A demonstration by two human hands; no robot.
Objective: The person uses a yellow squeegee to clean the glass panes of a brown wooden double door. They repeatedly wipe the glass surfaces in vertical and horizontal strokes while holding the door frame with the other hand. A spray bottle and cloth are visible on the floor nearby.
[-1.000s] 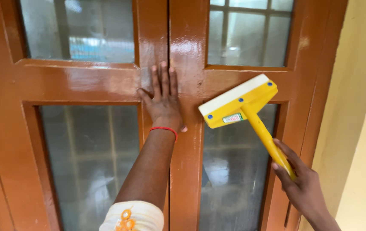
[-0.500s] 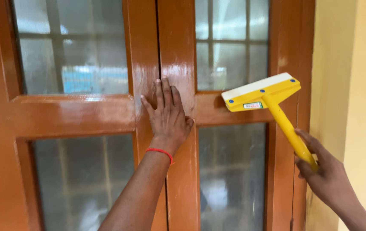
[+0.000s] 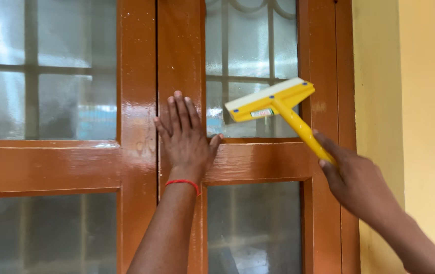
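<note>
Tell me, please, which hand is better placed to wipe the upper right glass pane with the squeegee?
The right hand: it grips the yellow squeegee by its handle, with the blade already at the upper right pane. The left hand lies flat on the brown door frame, holding nothing.

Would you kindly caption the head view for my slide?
Left hand flat on brown window frame; right hand holds yellow squeegee at upper pane.

Glossy painted wooden door [image 3: 136,157], frosted glass panes [image 3: 50,104], plastic squeegee [image 3: 270,101].
</note>
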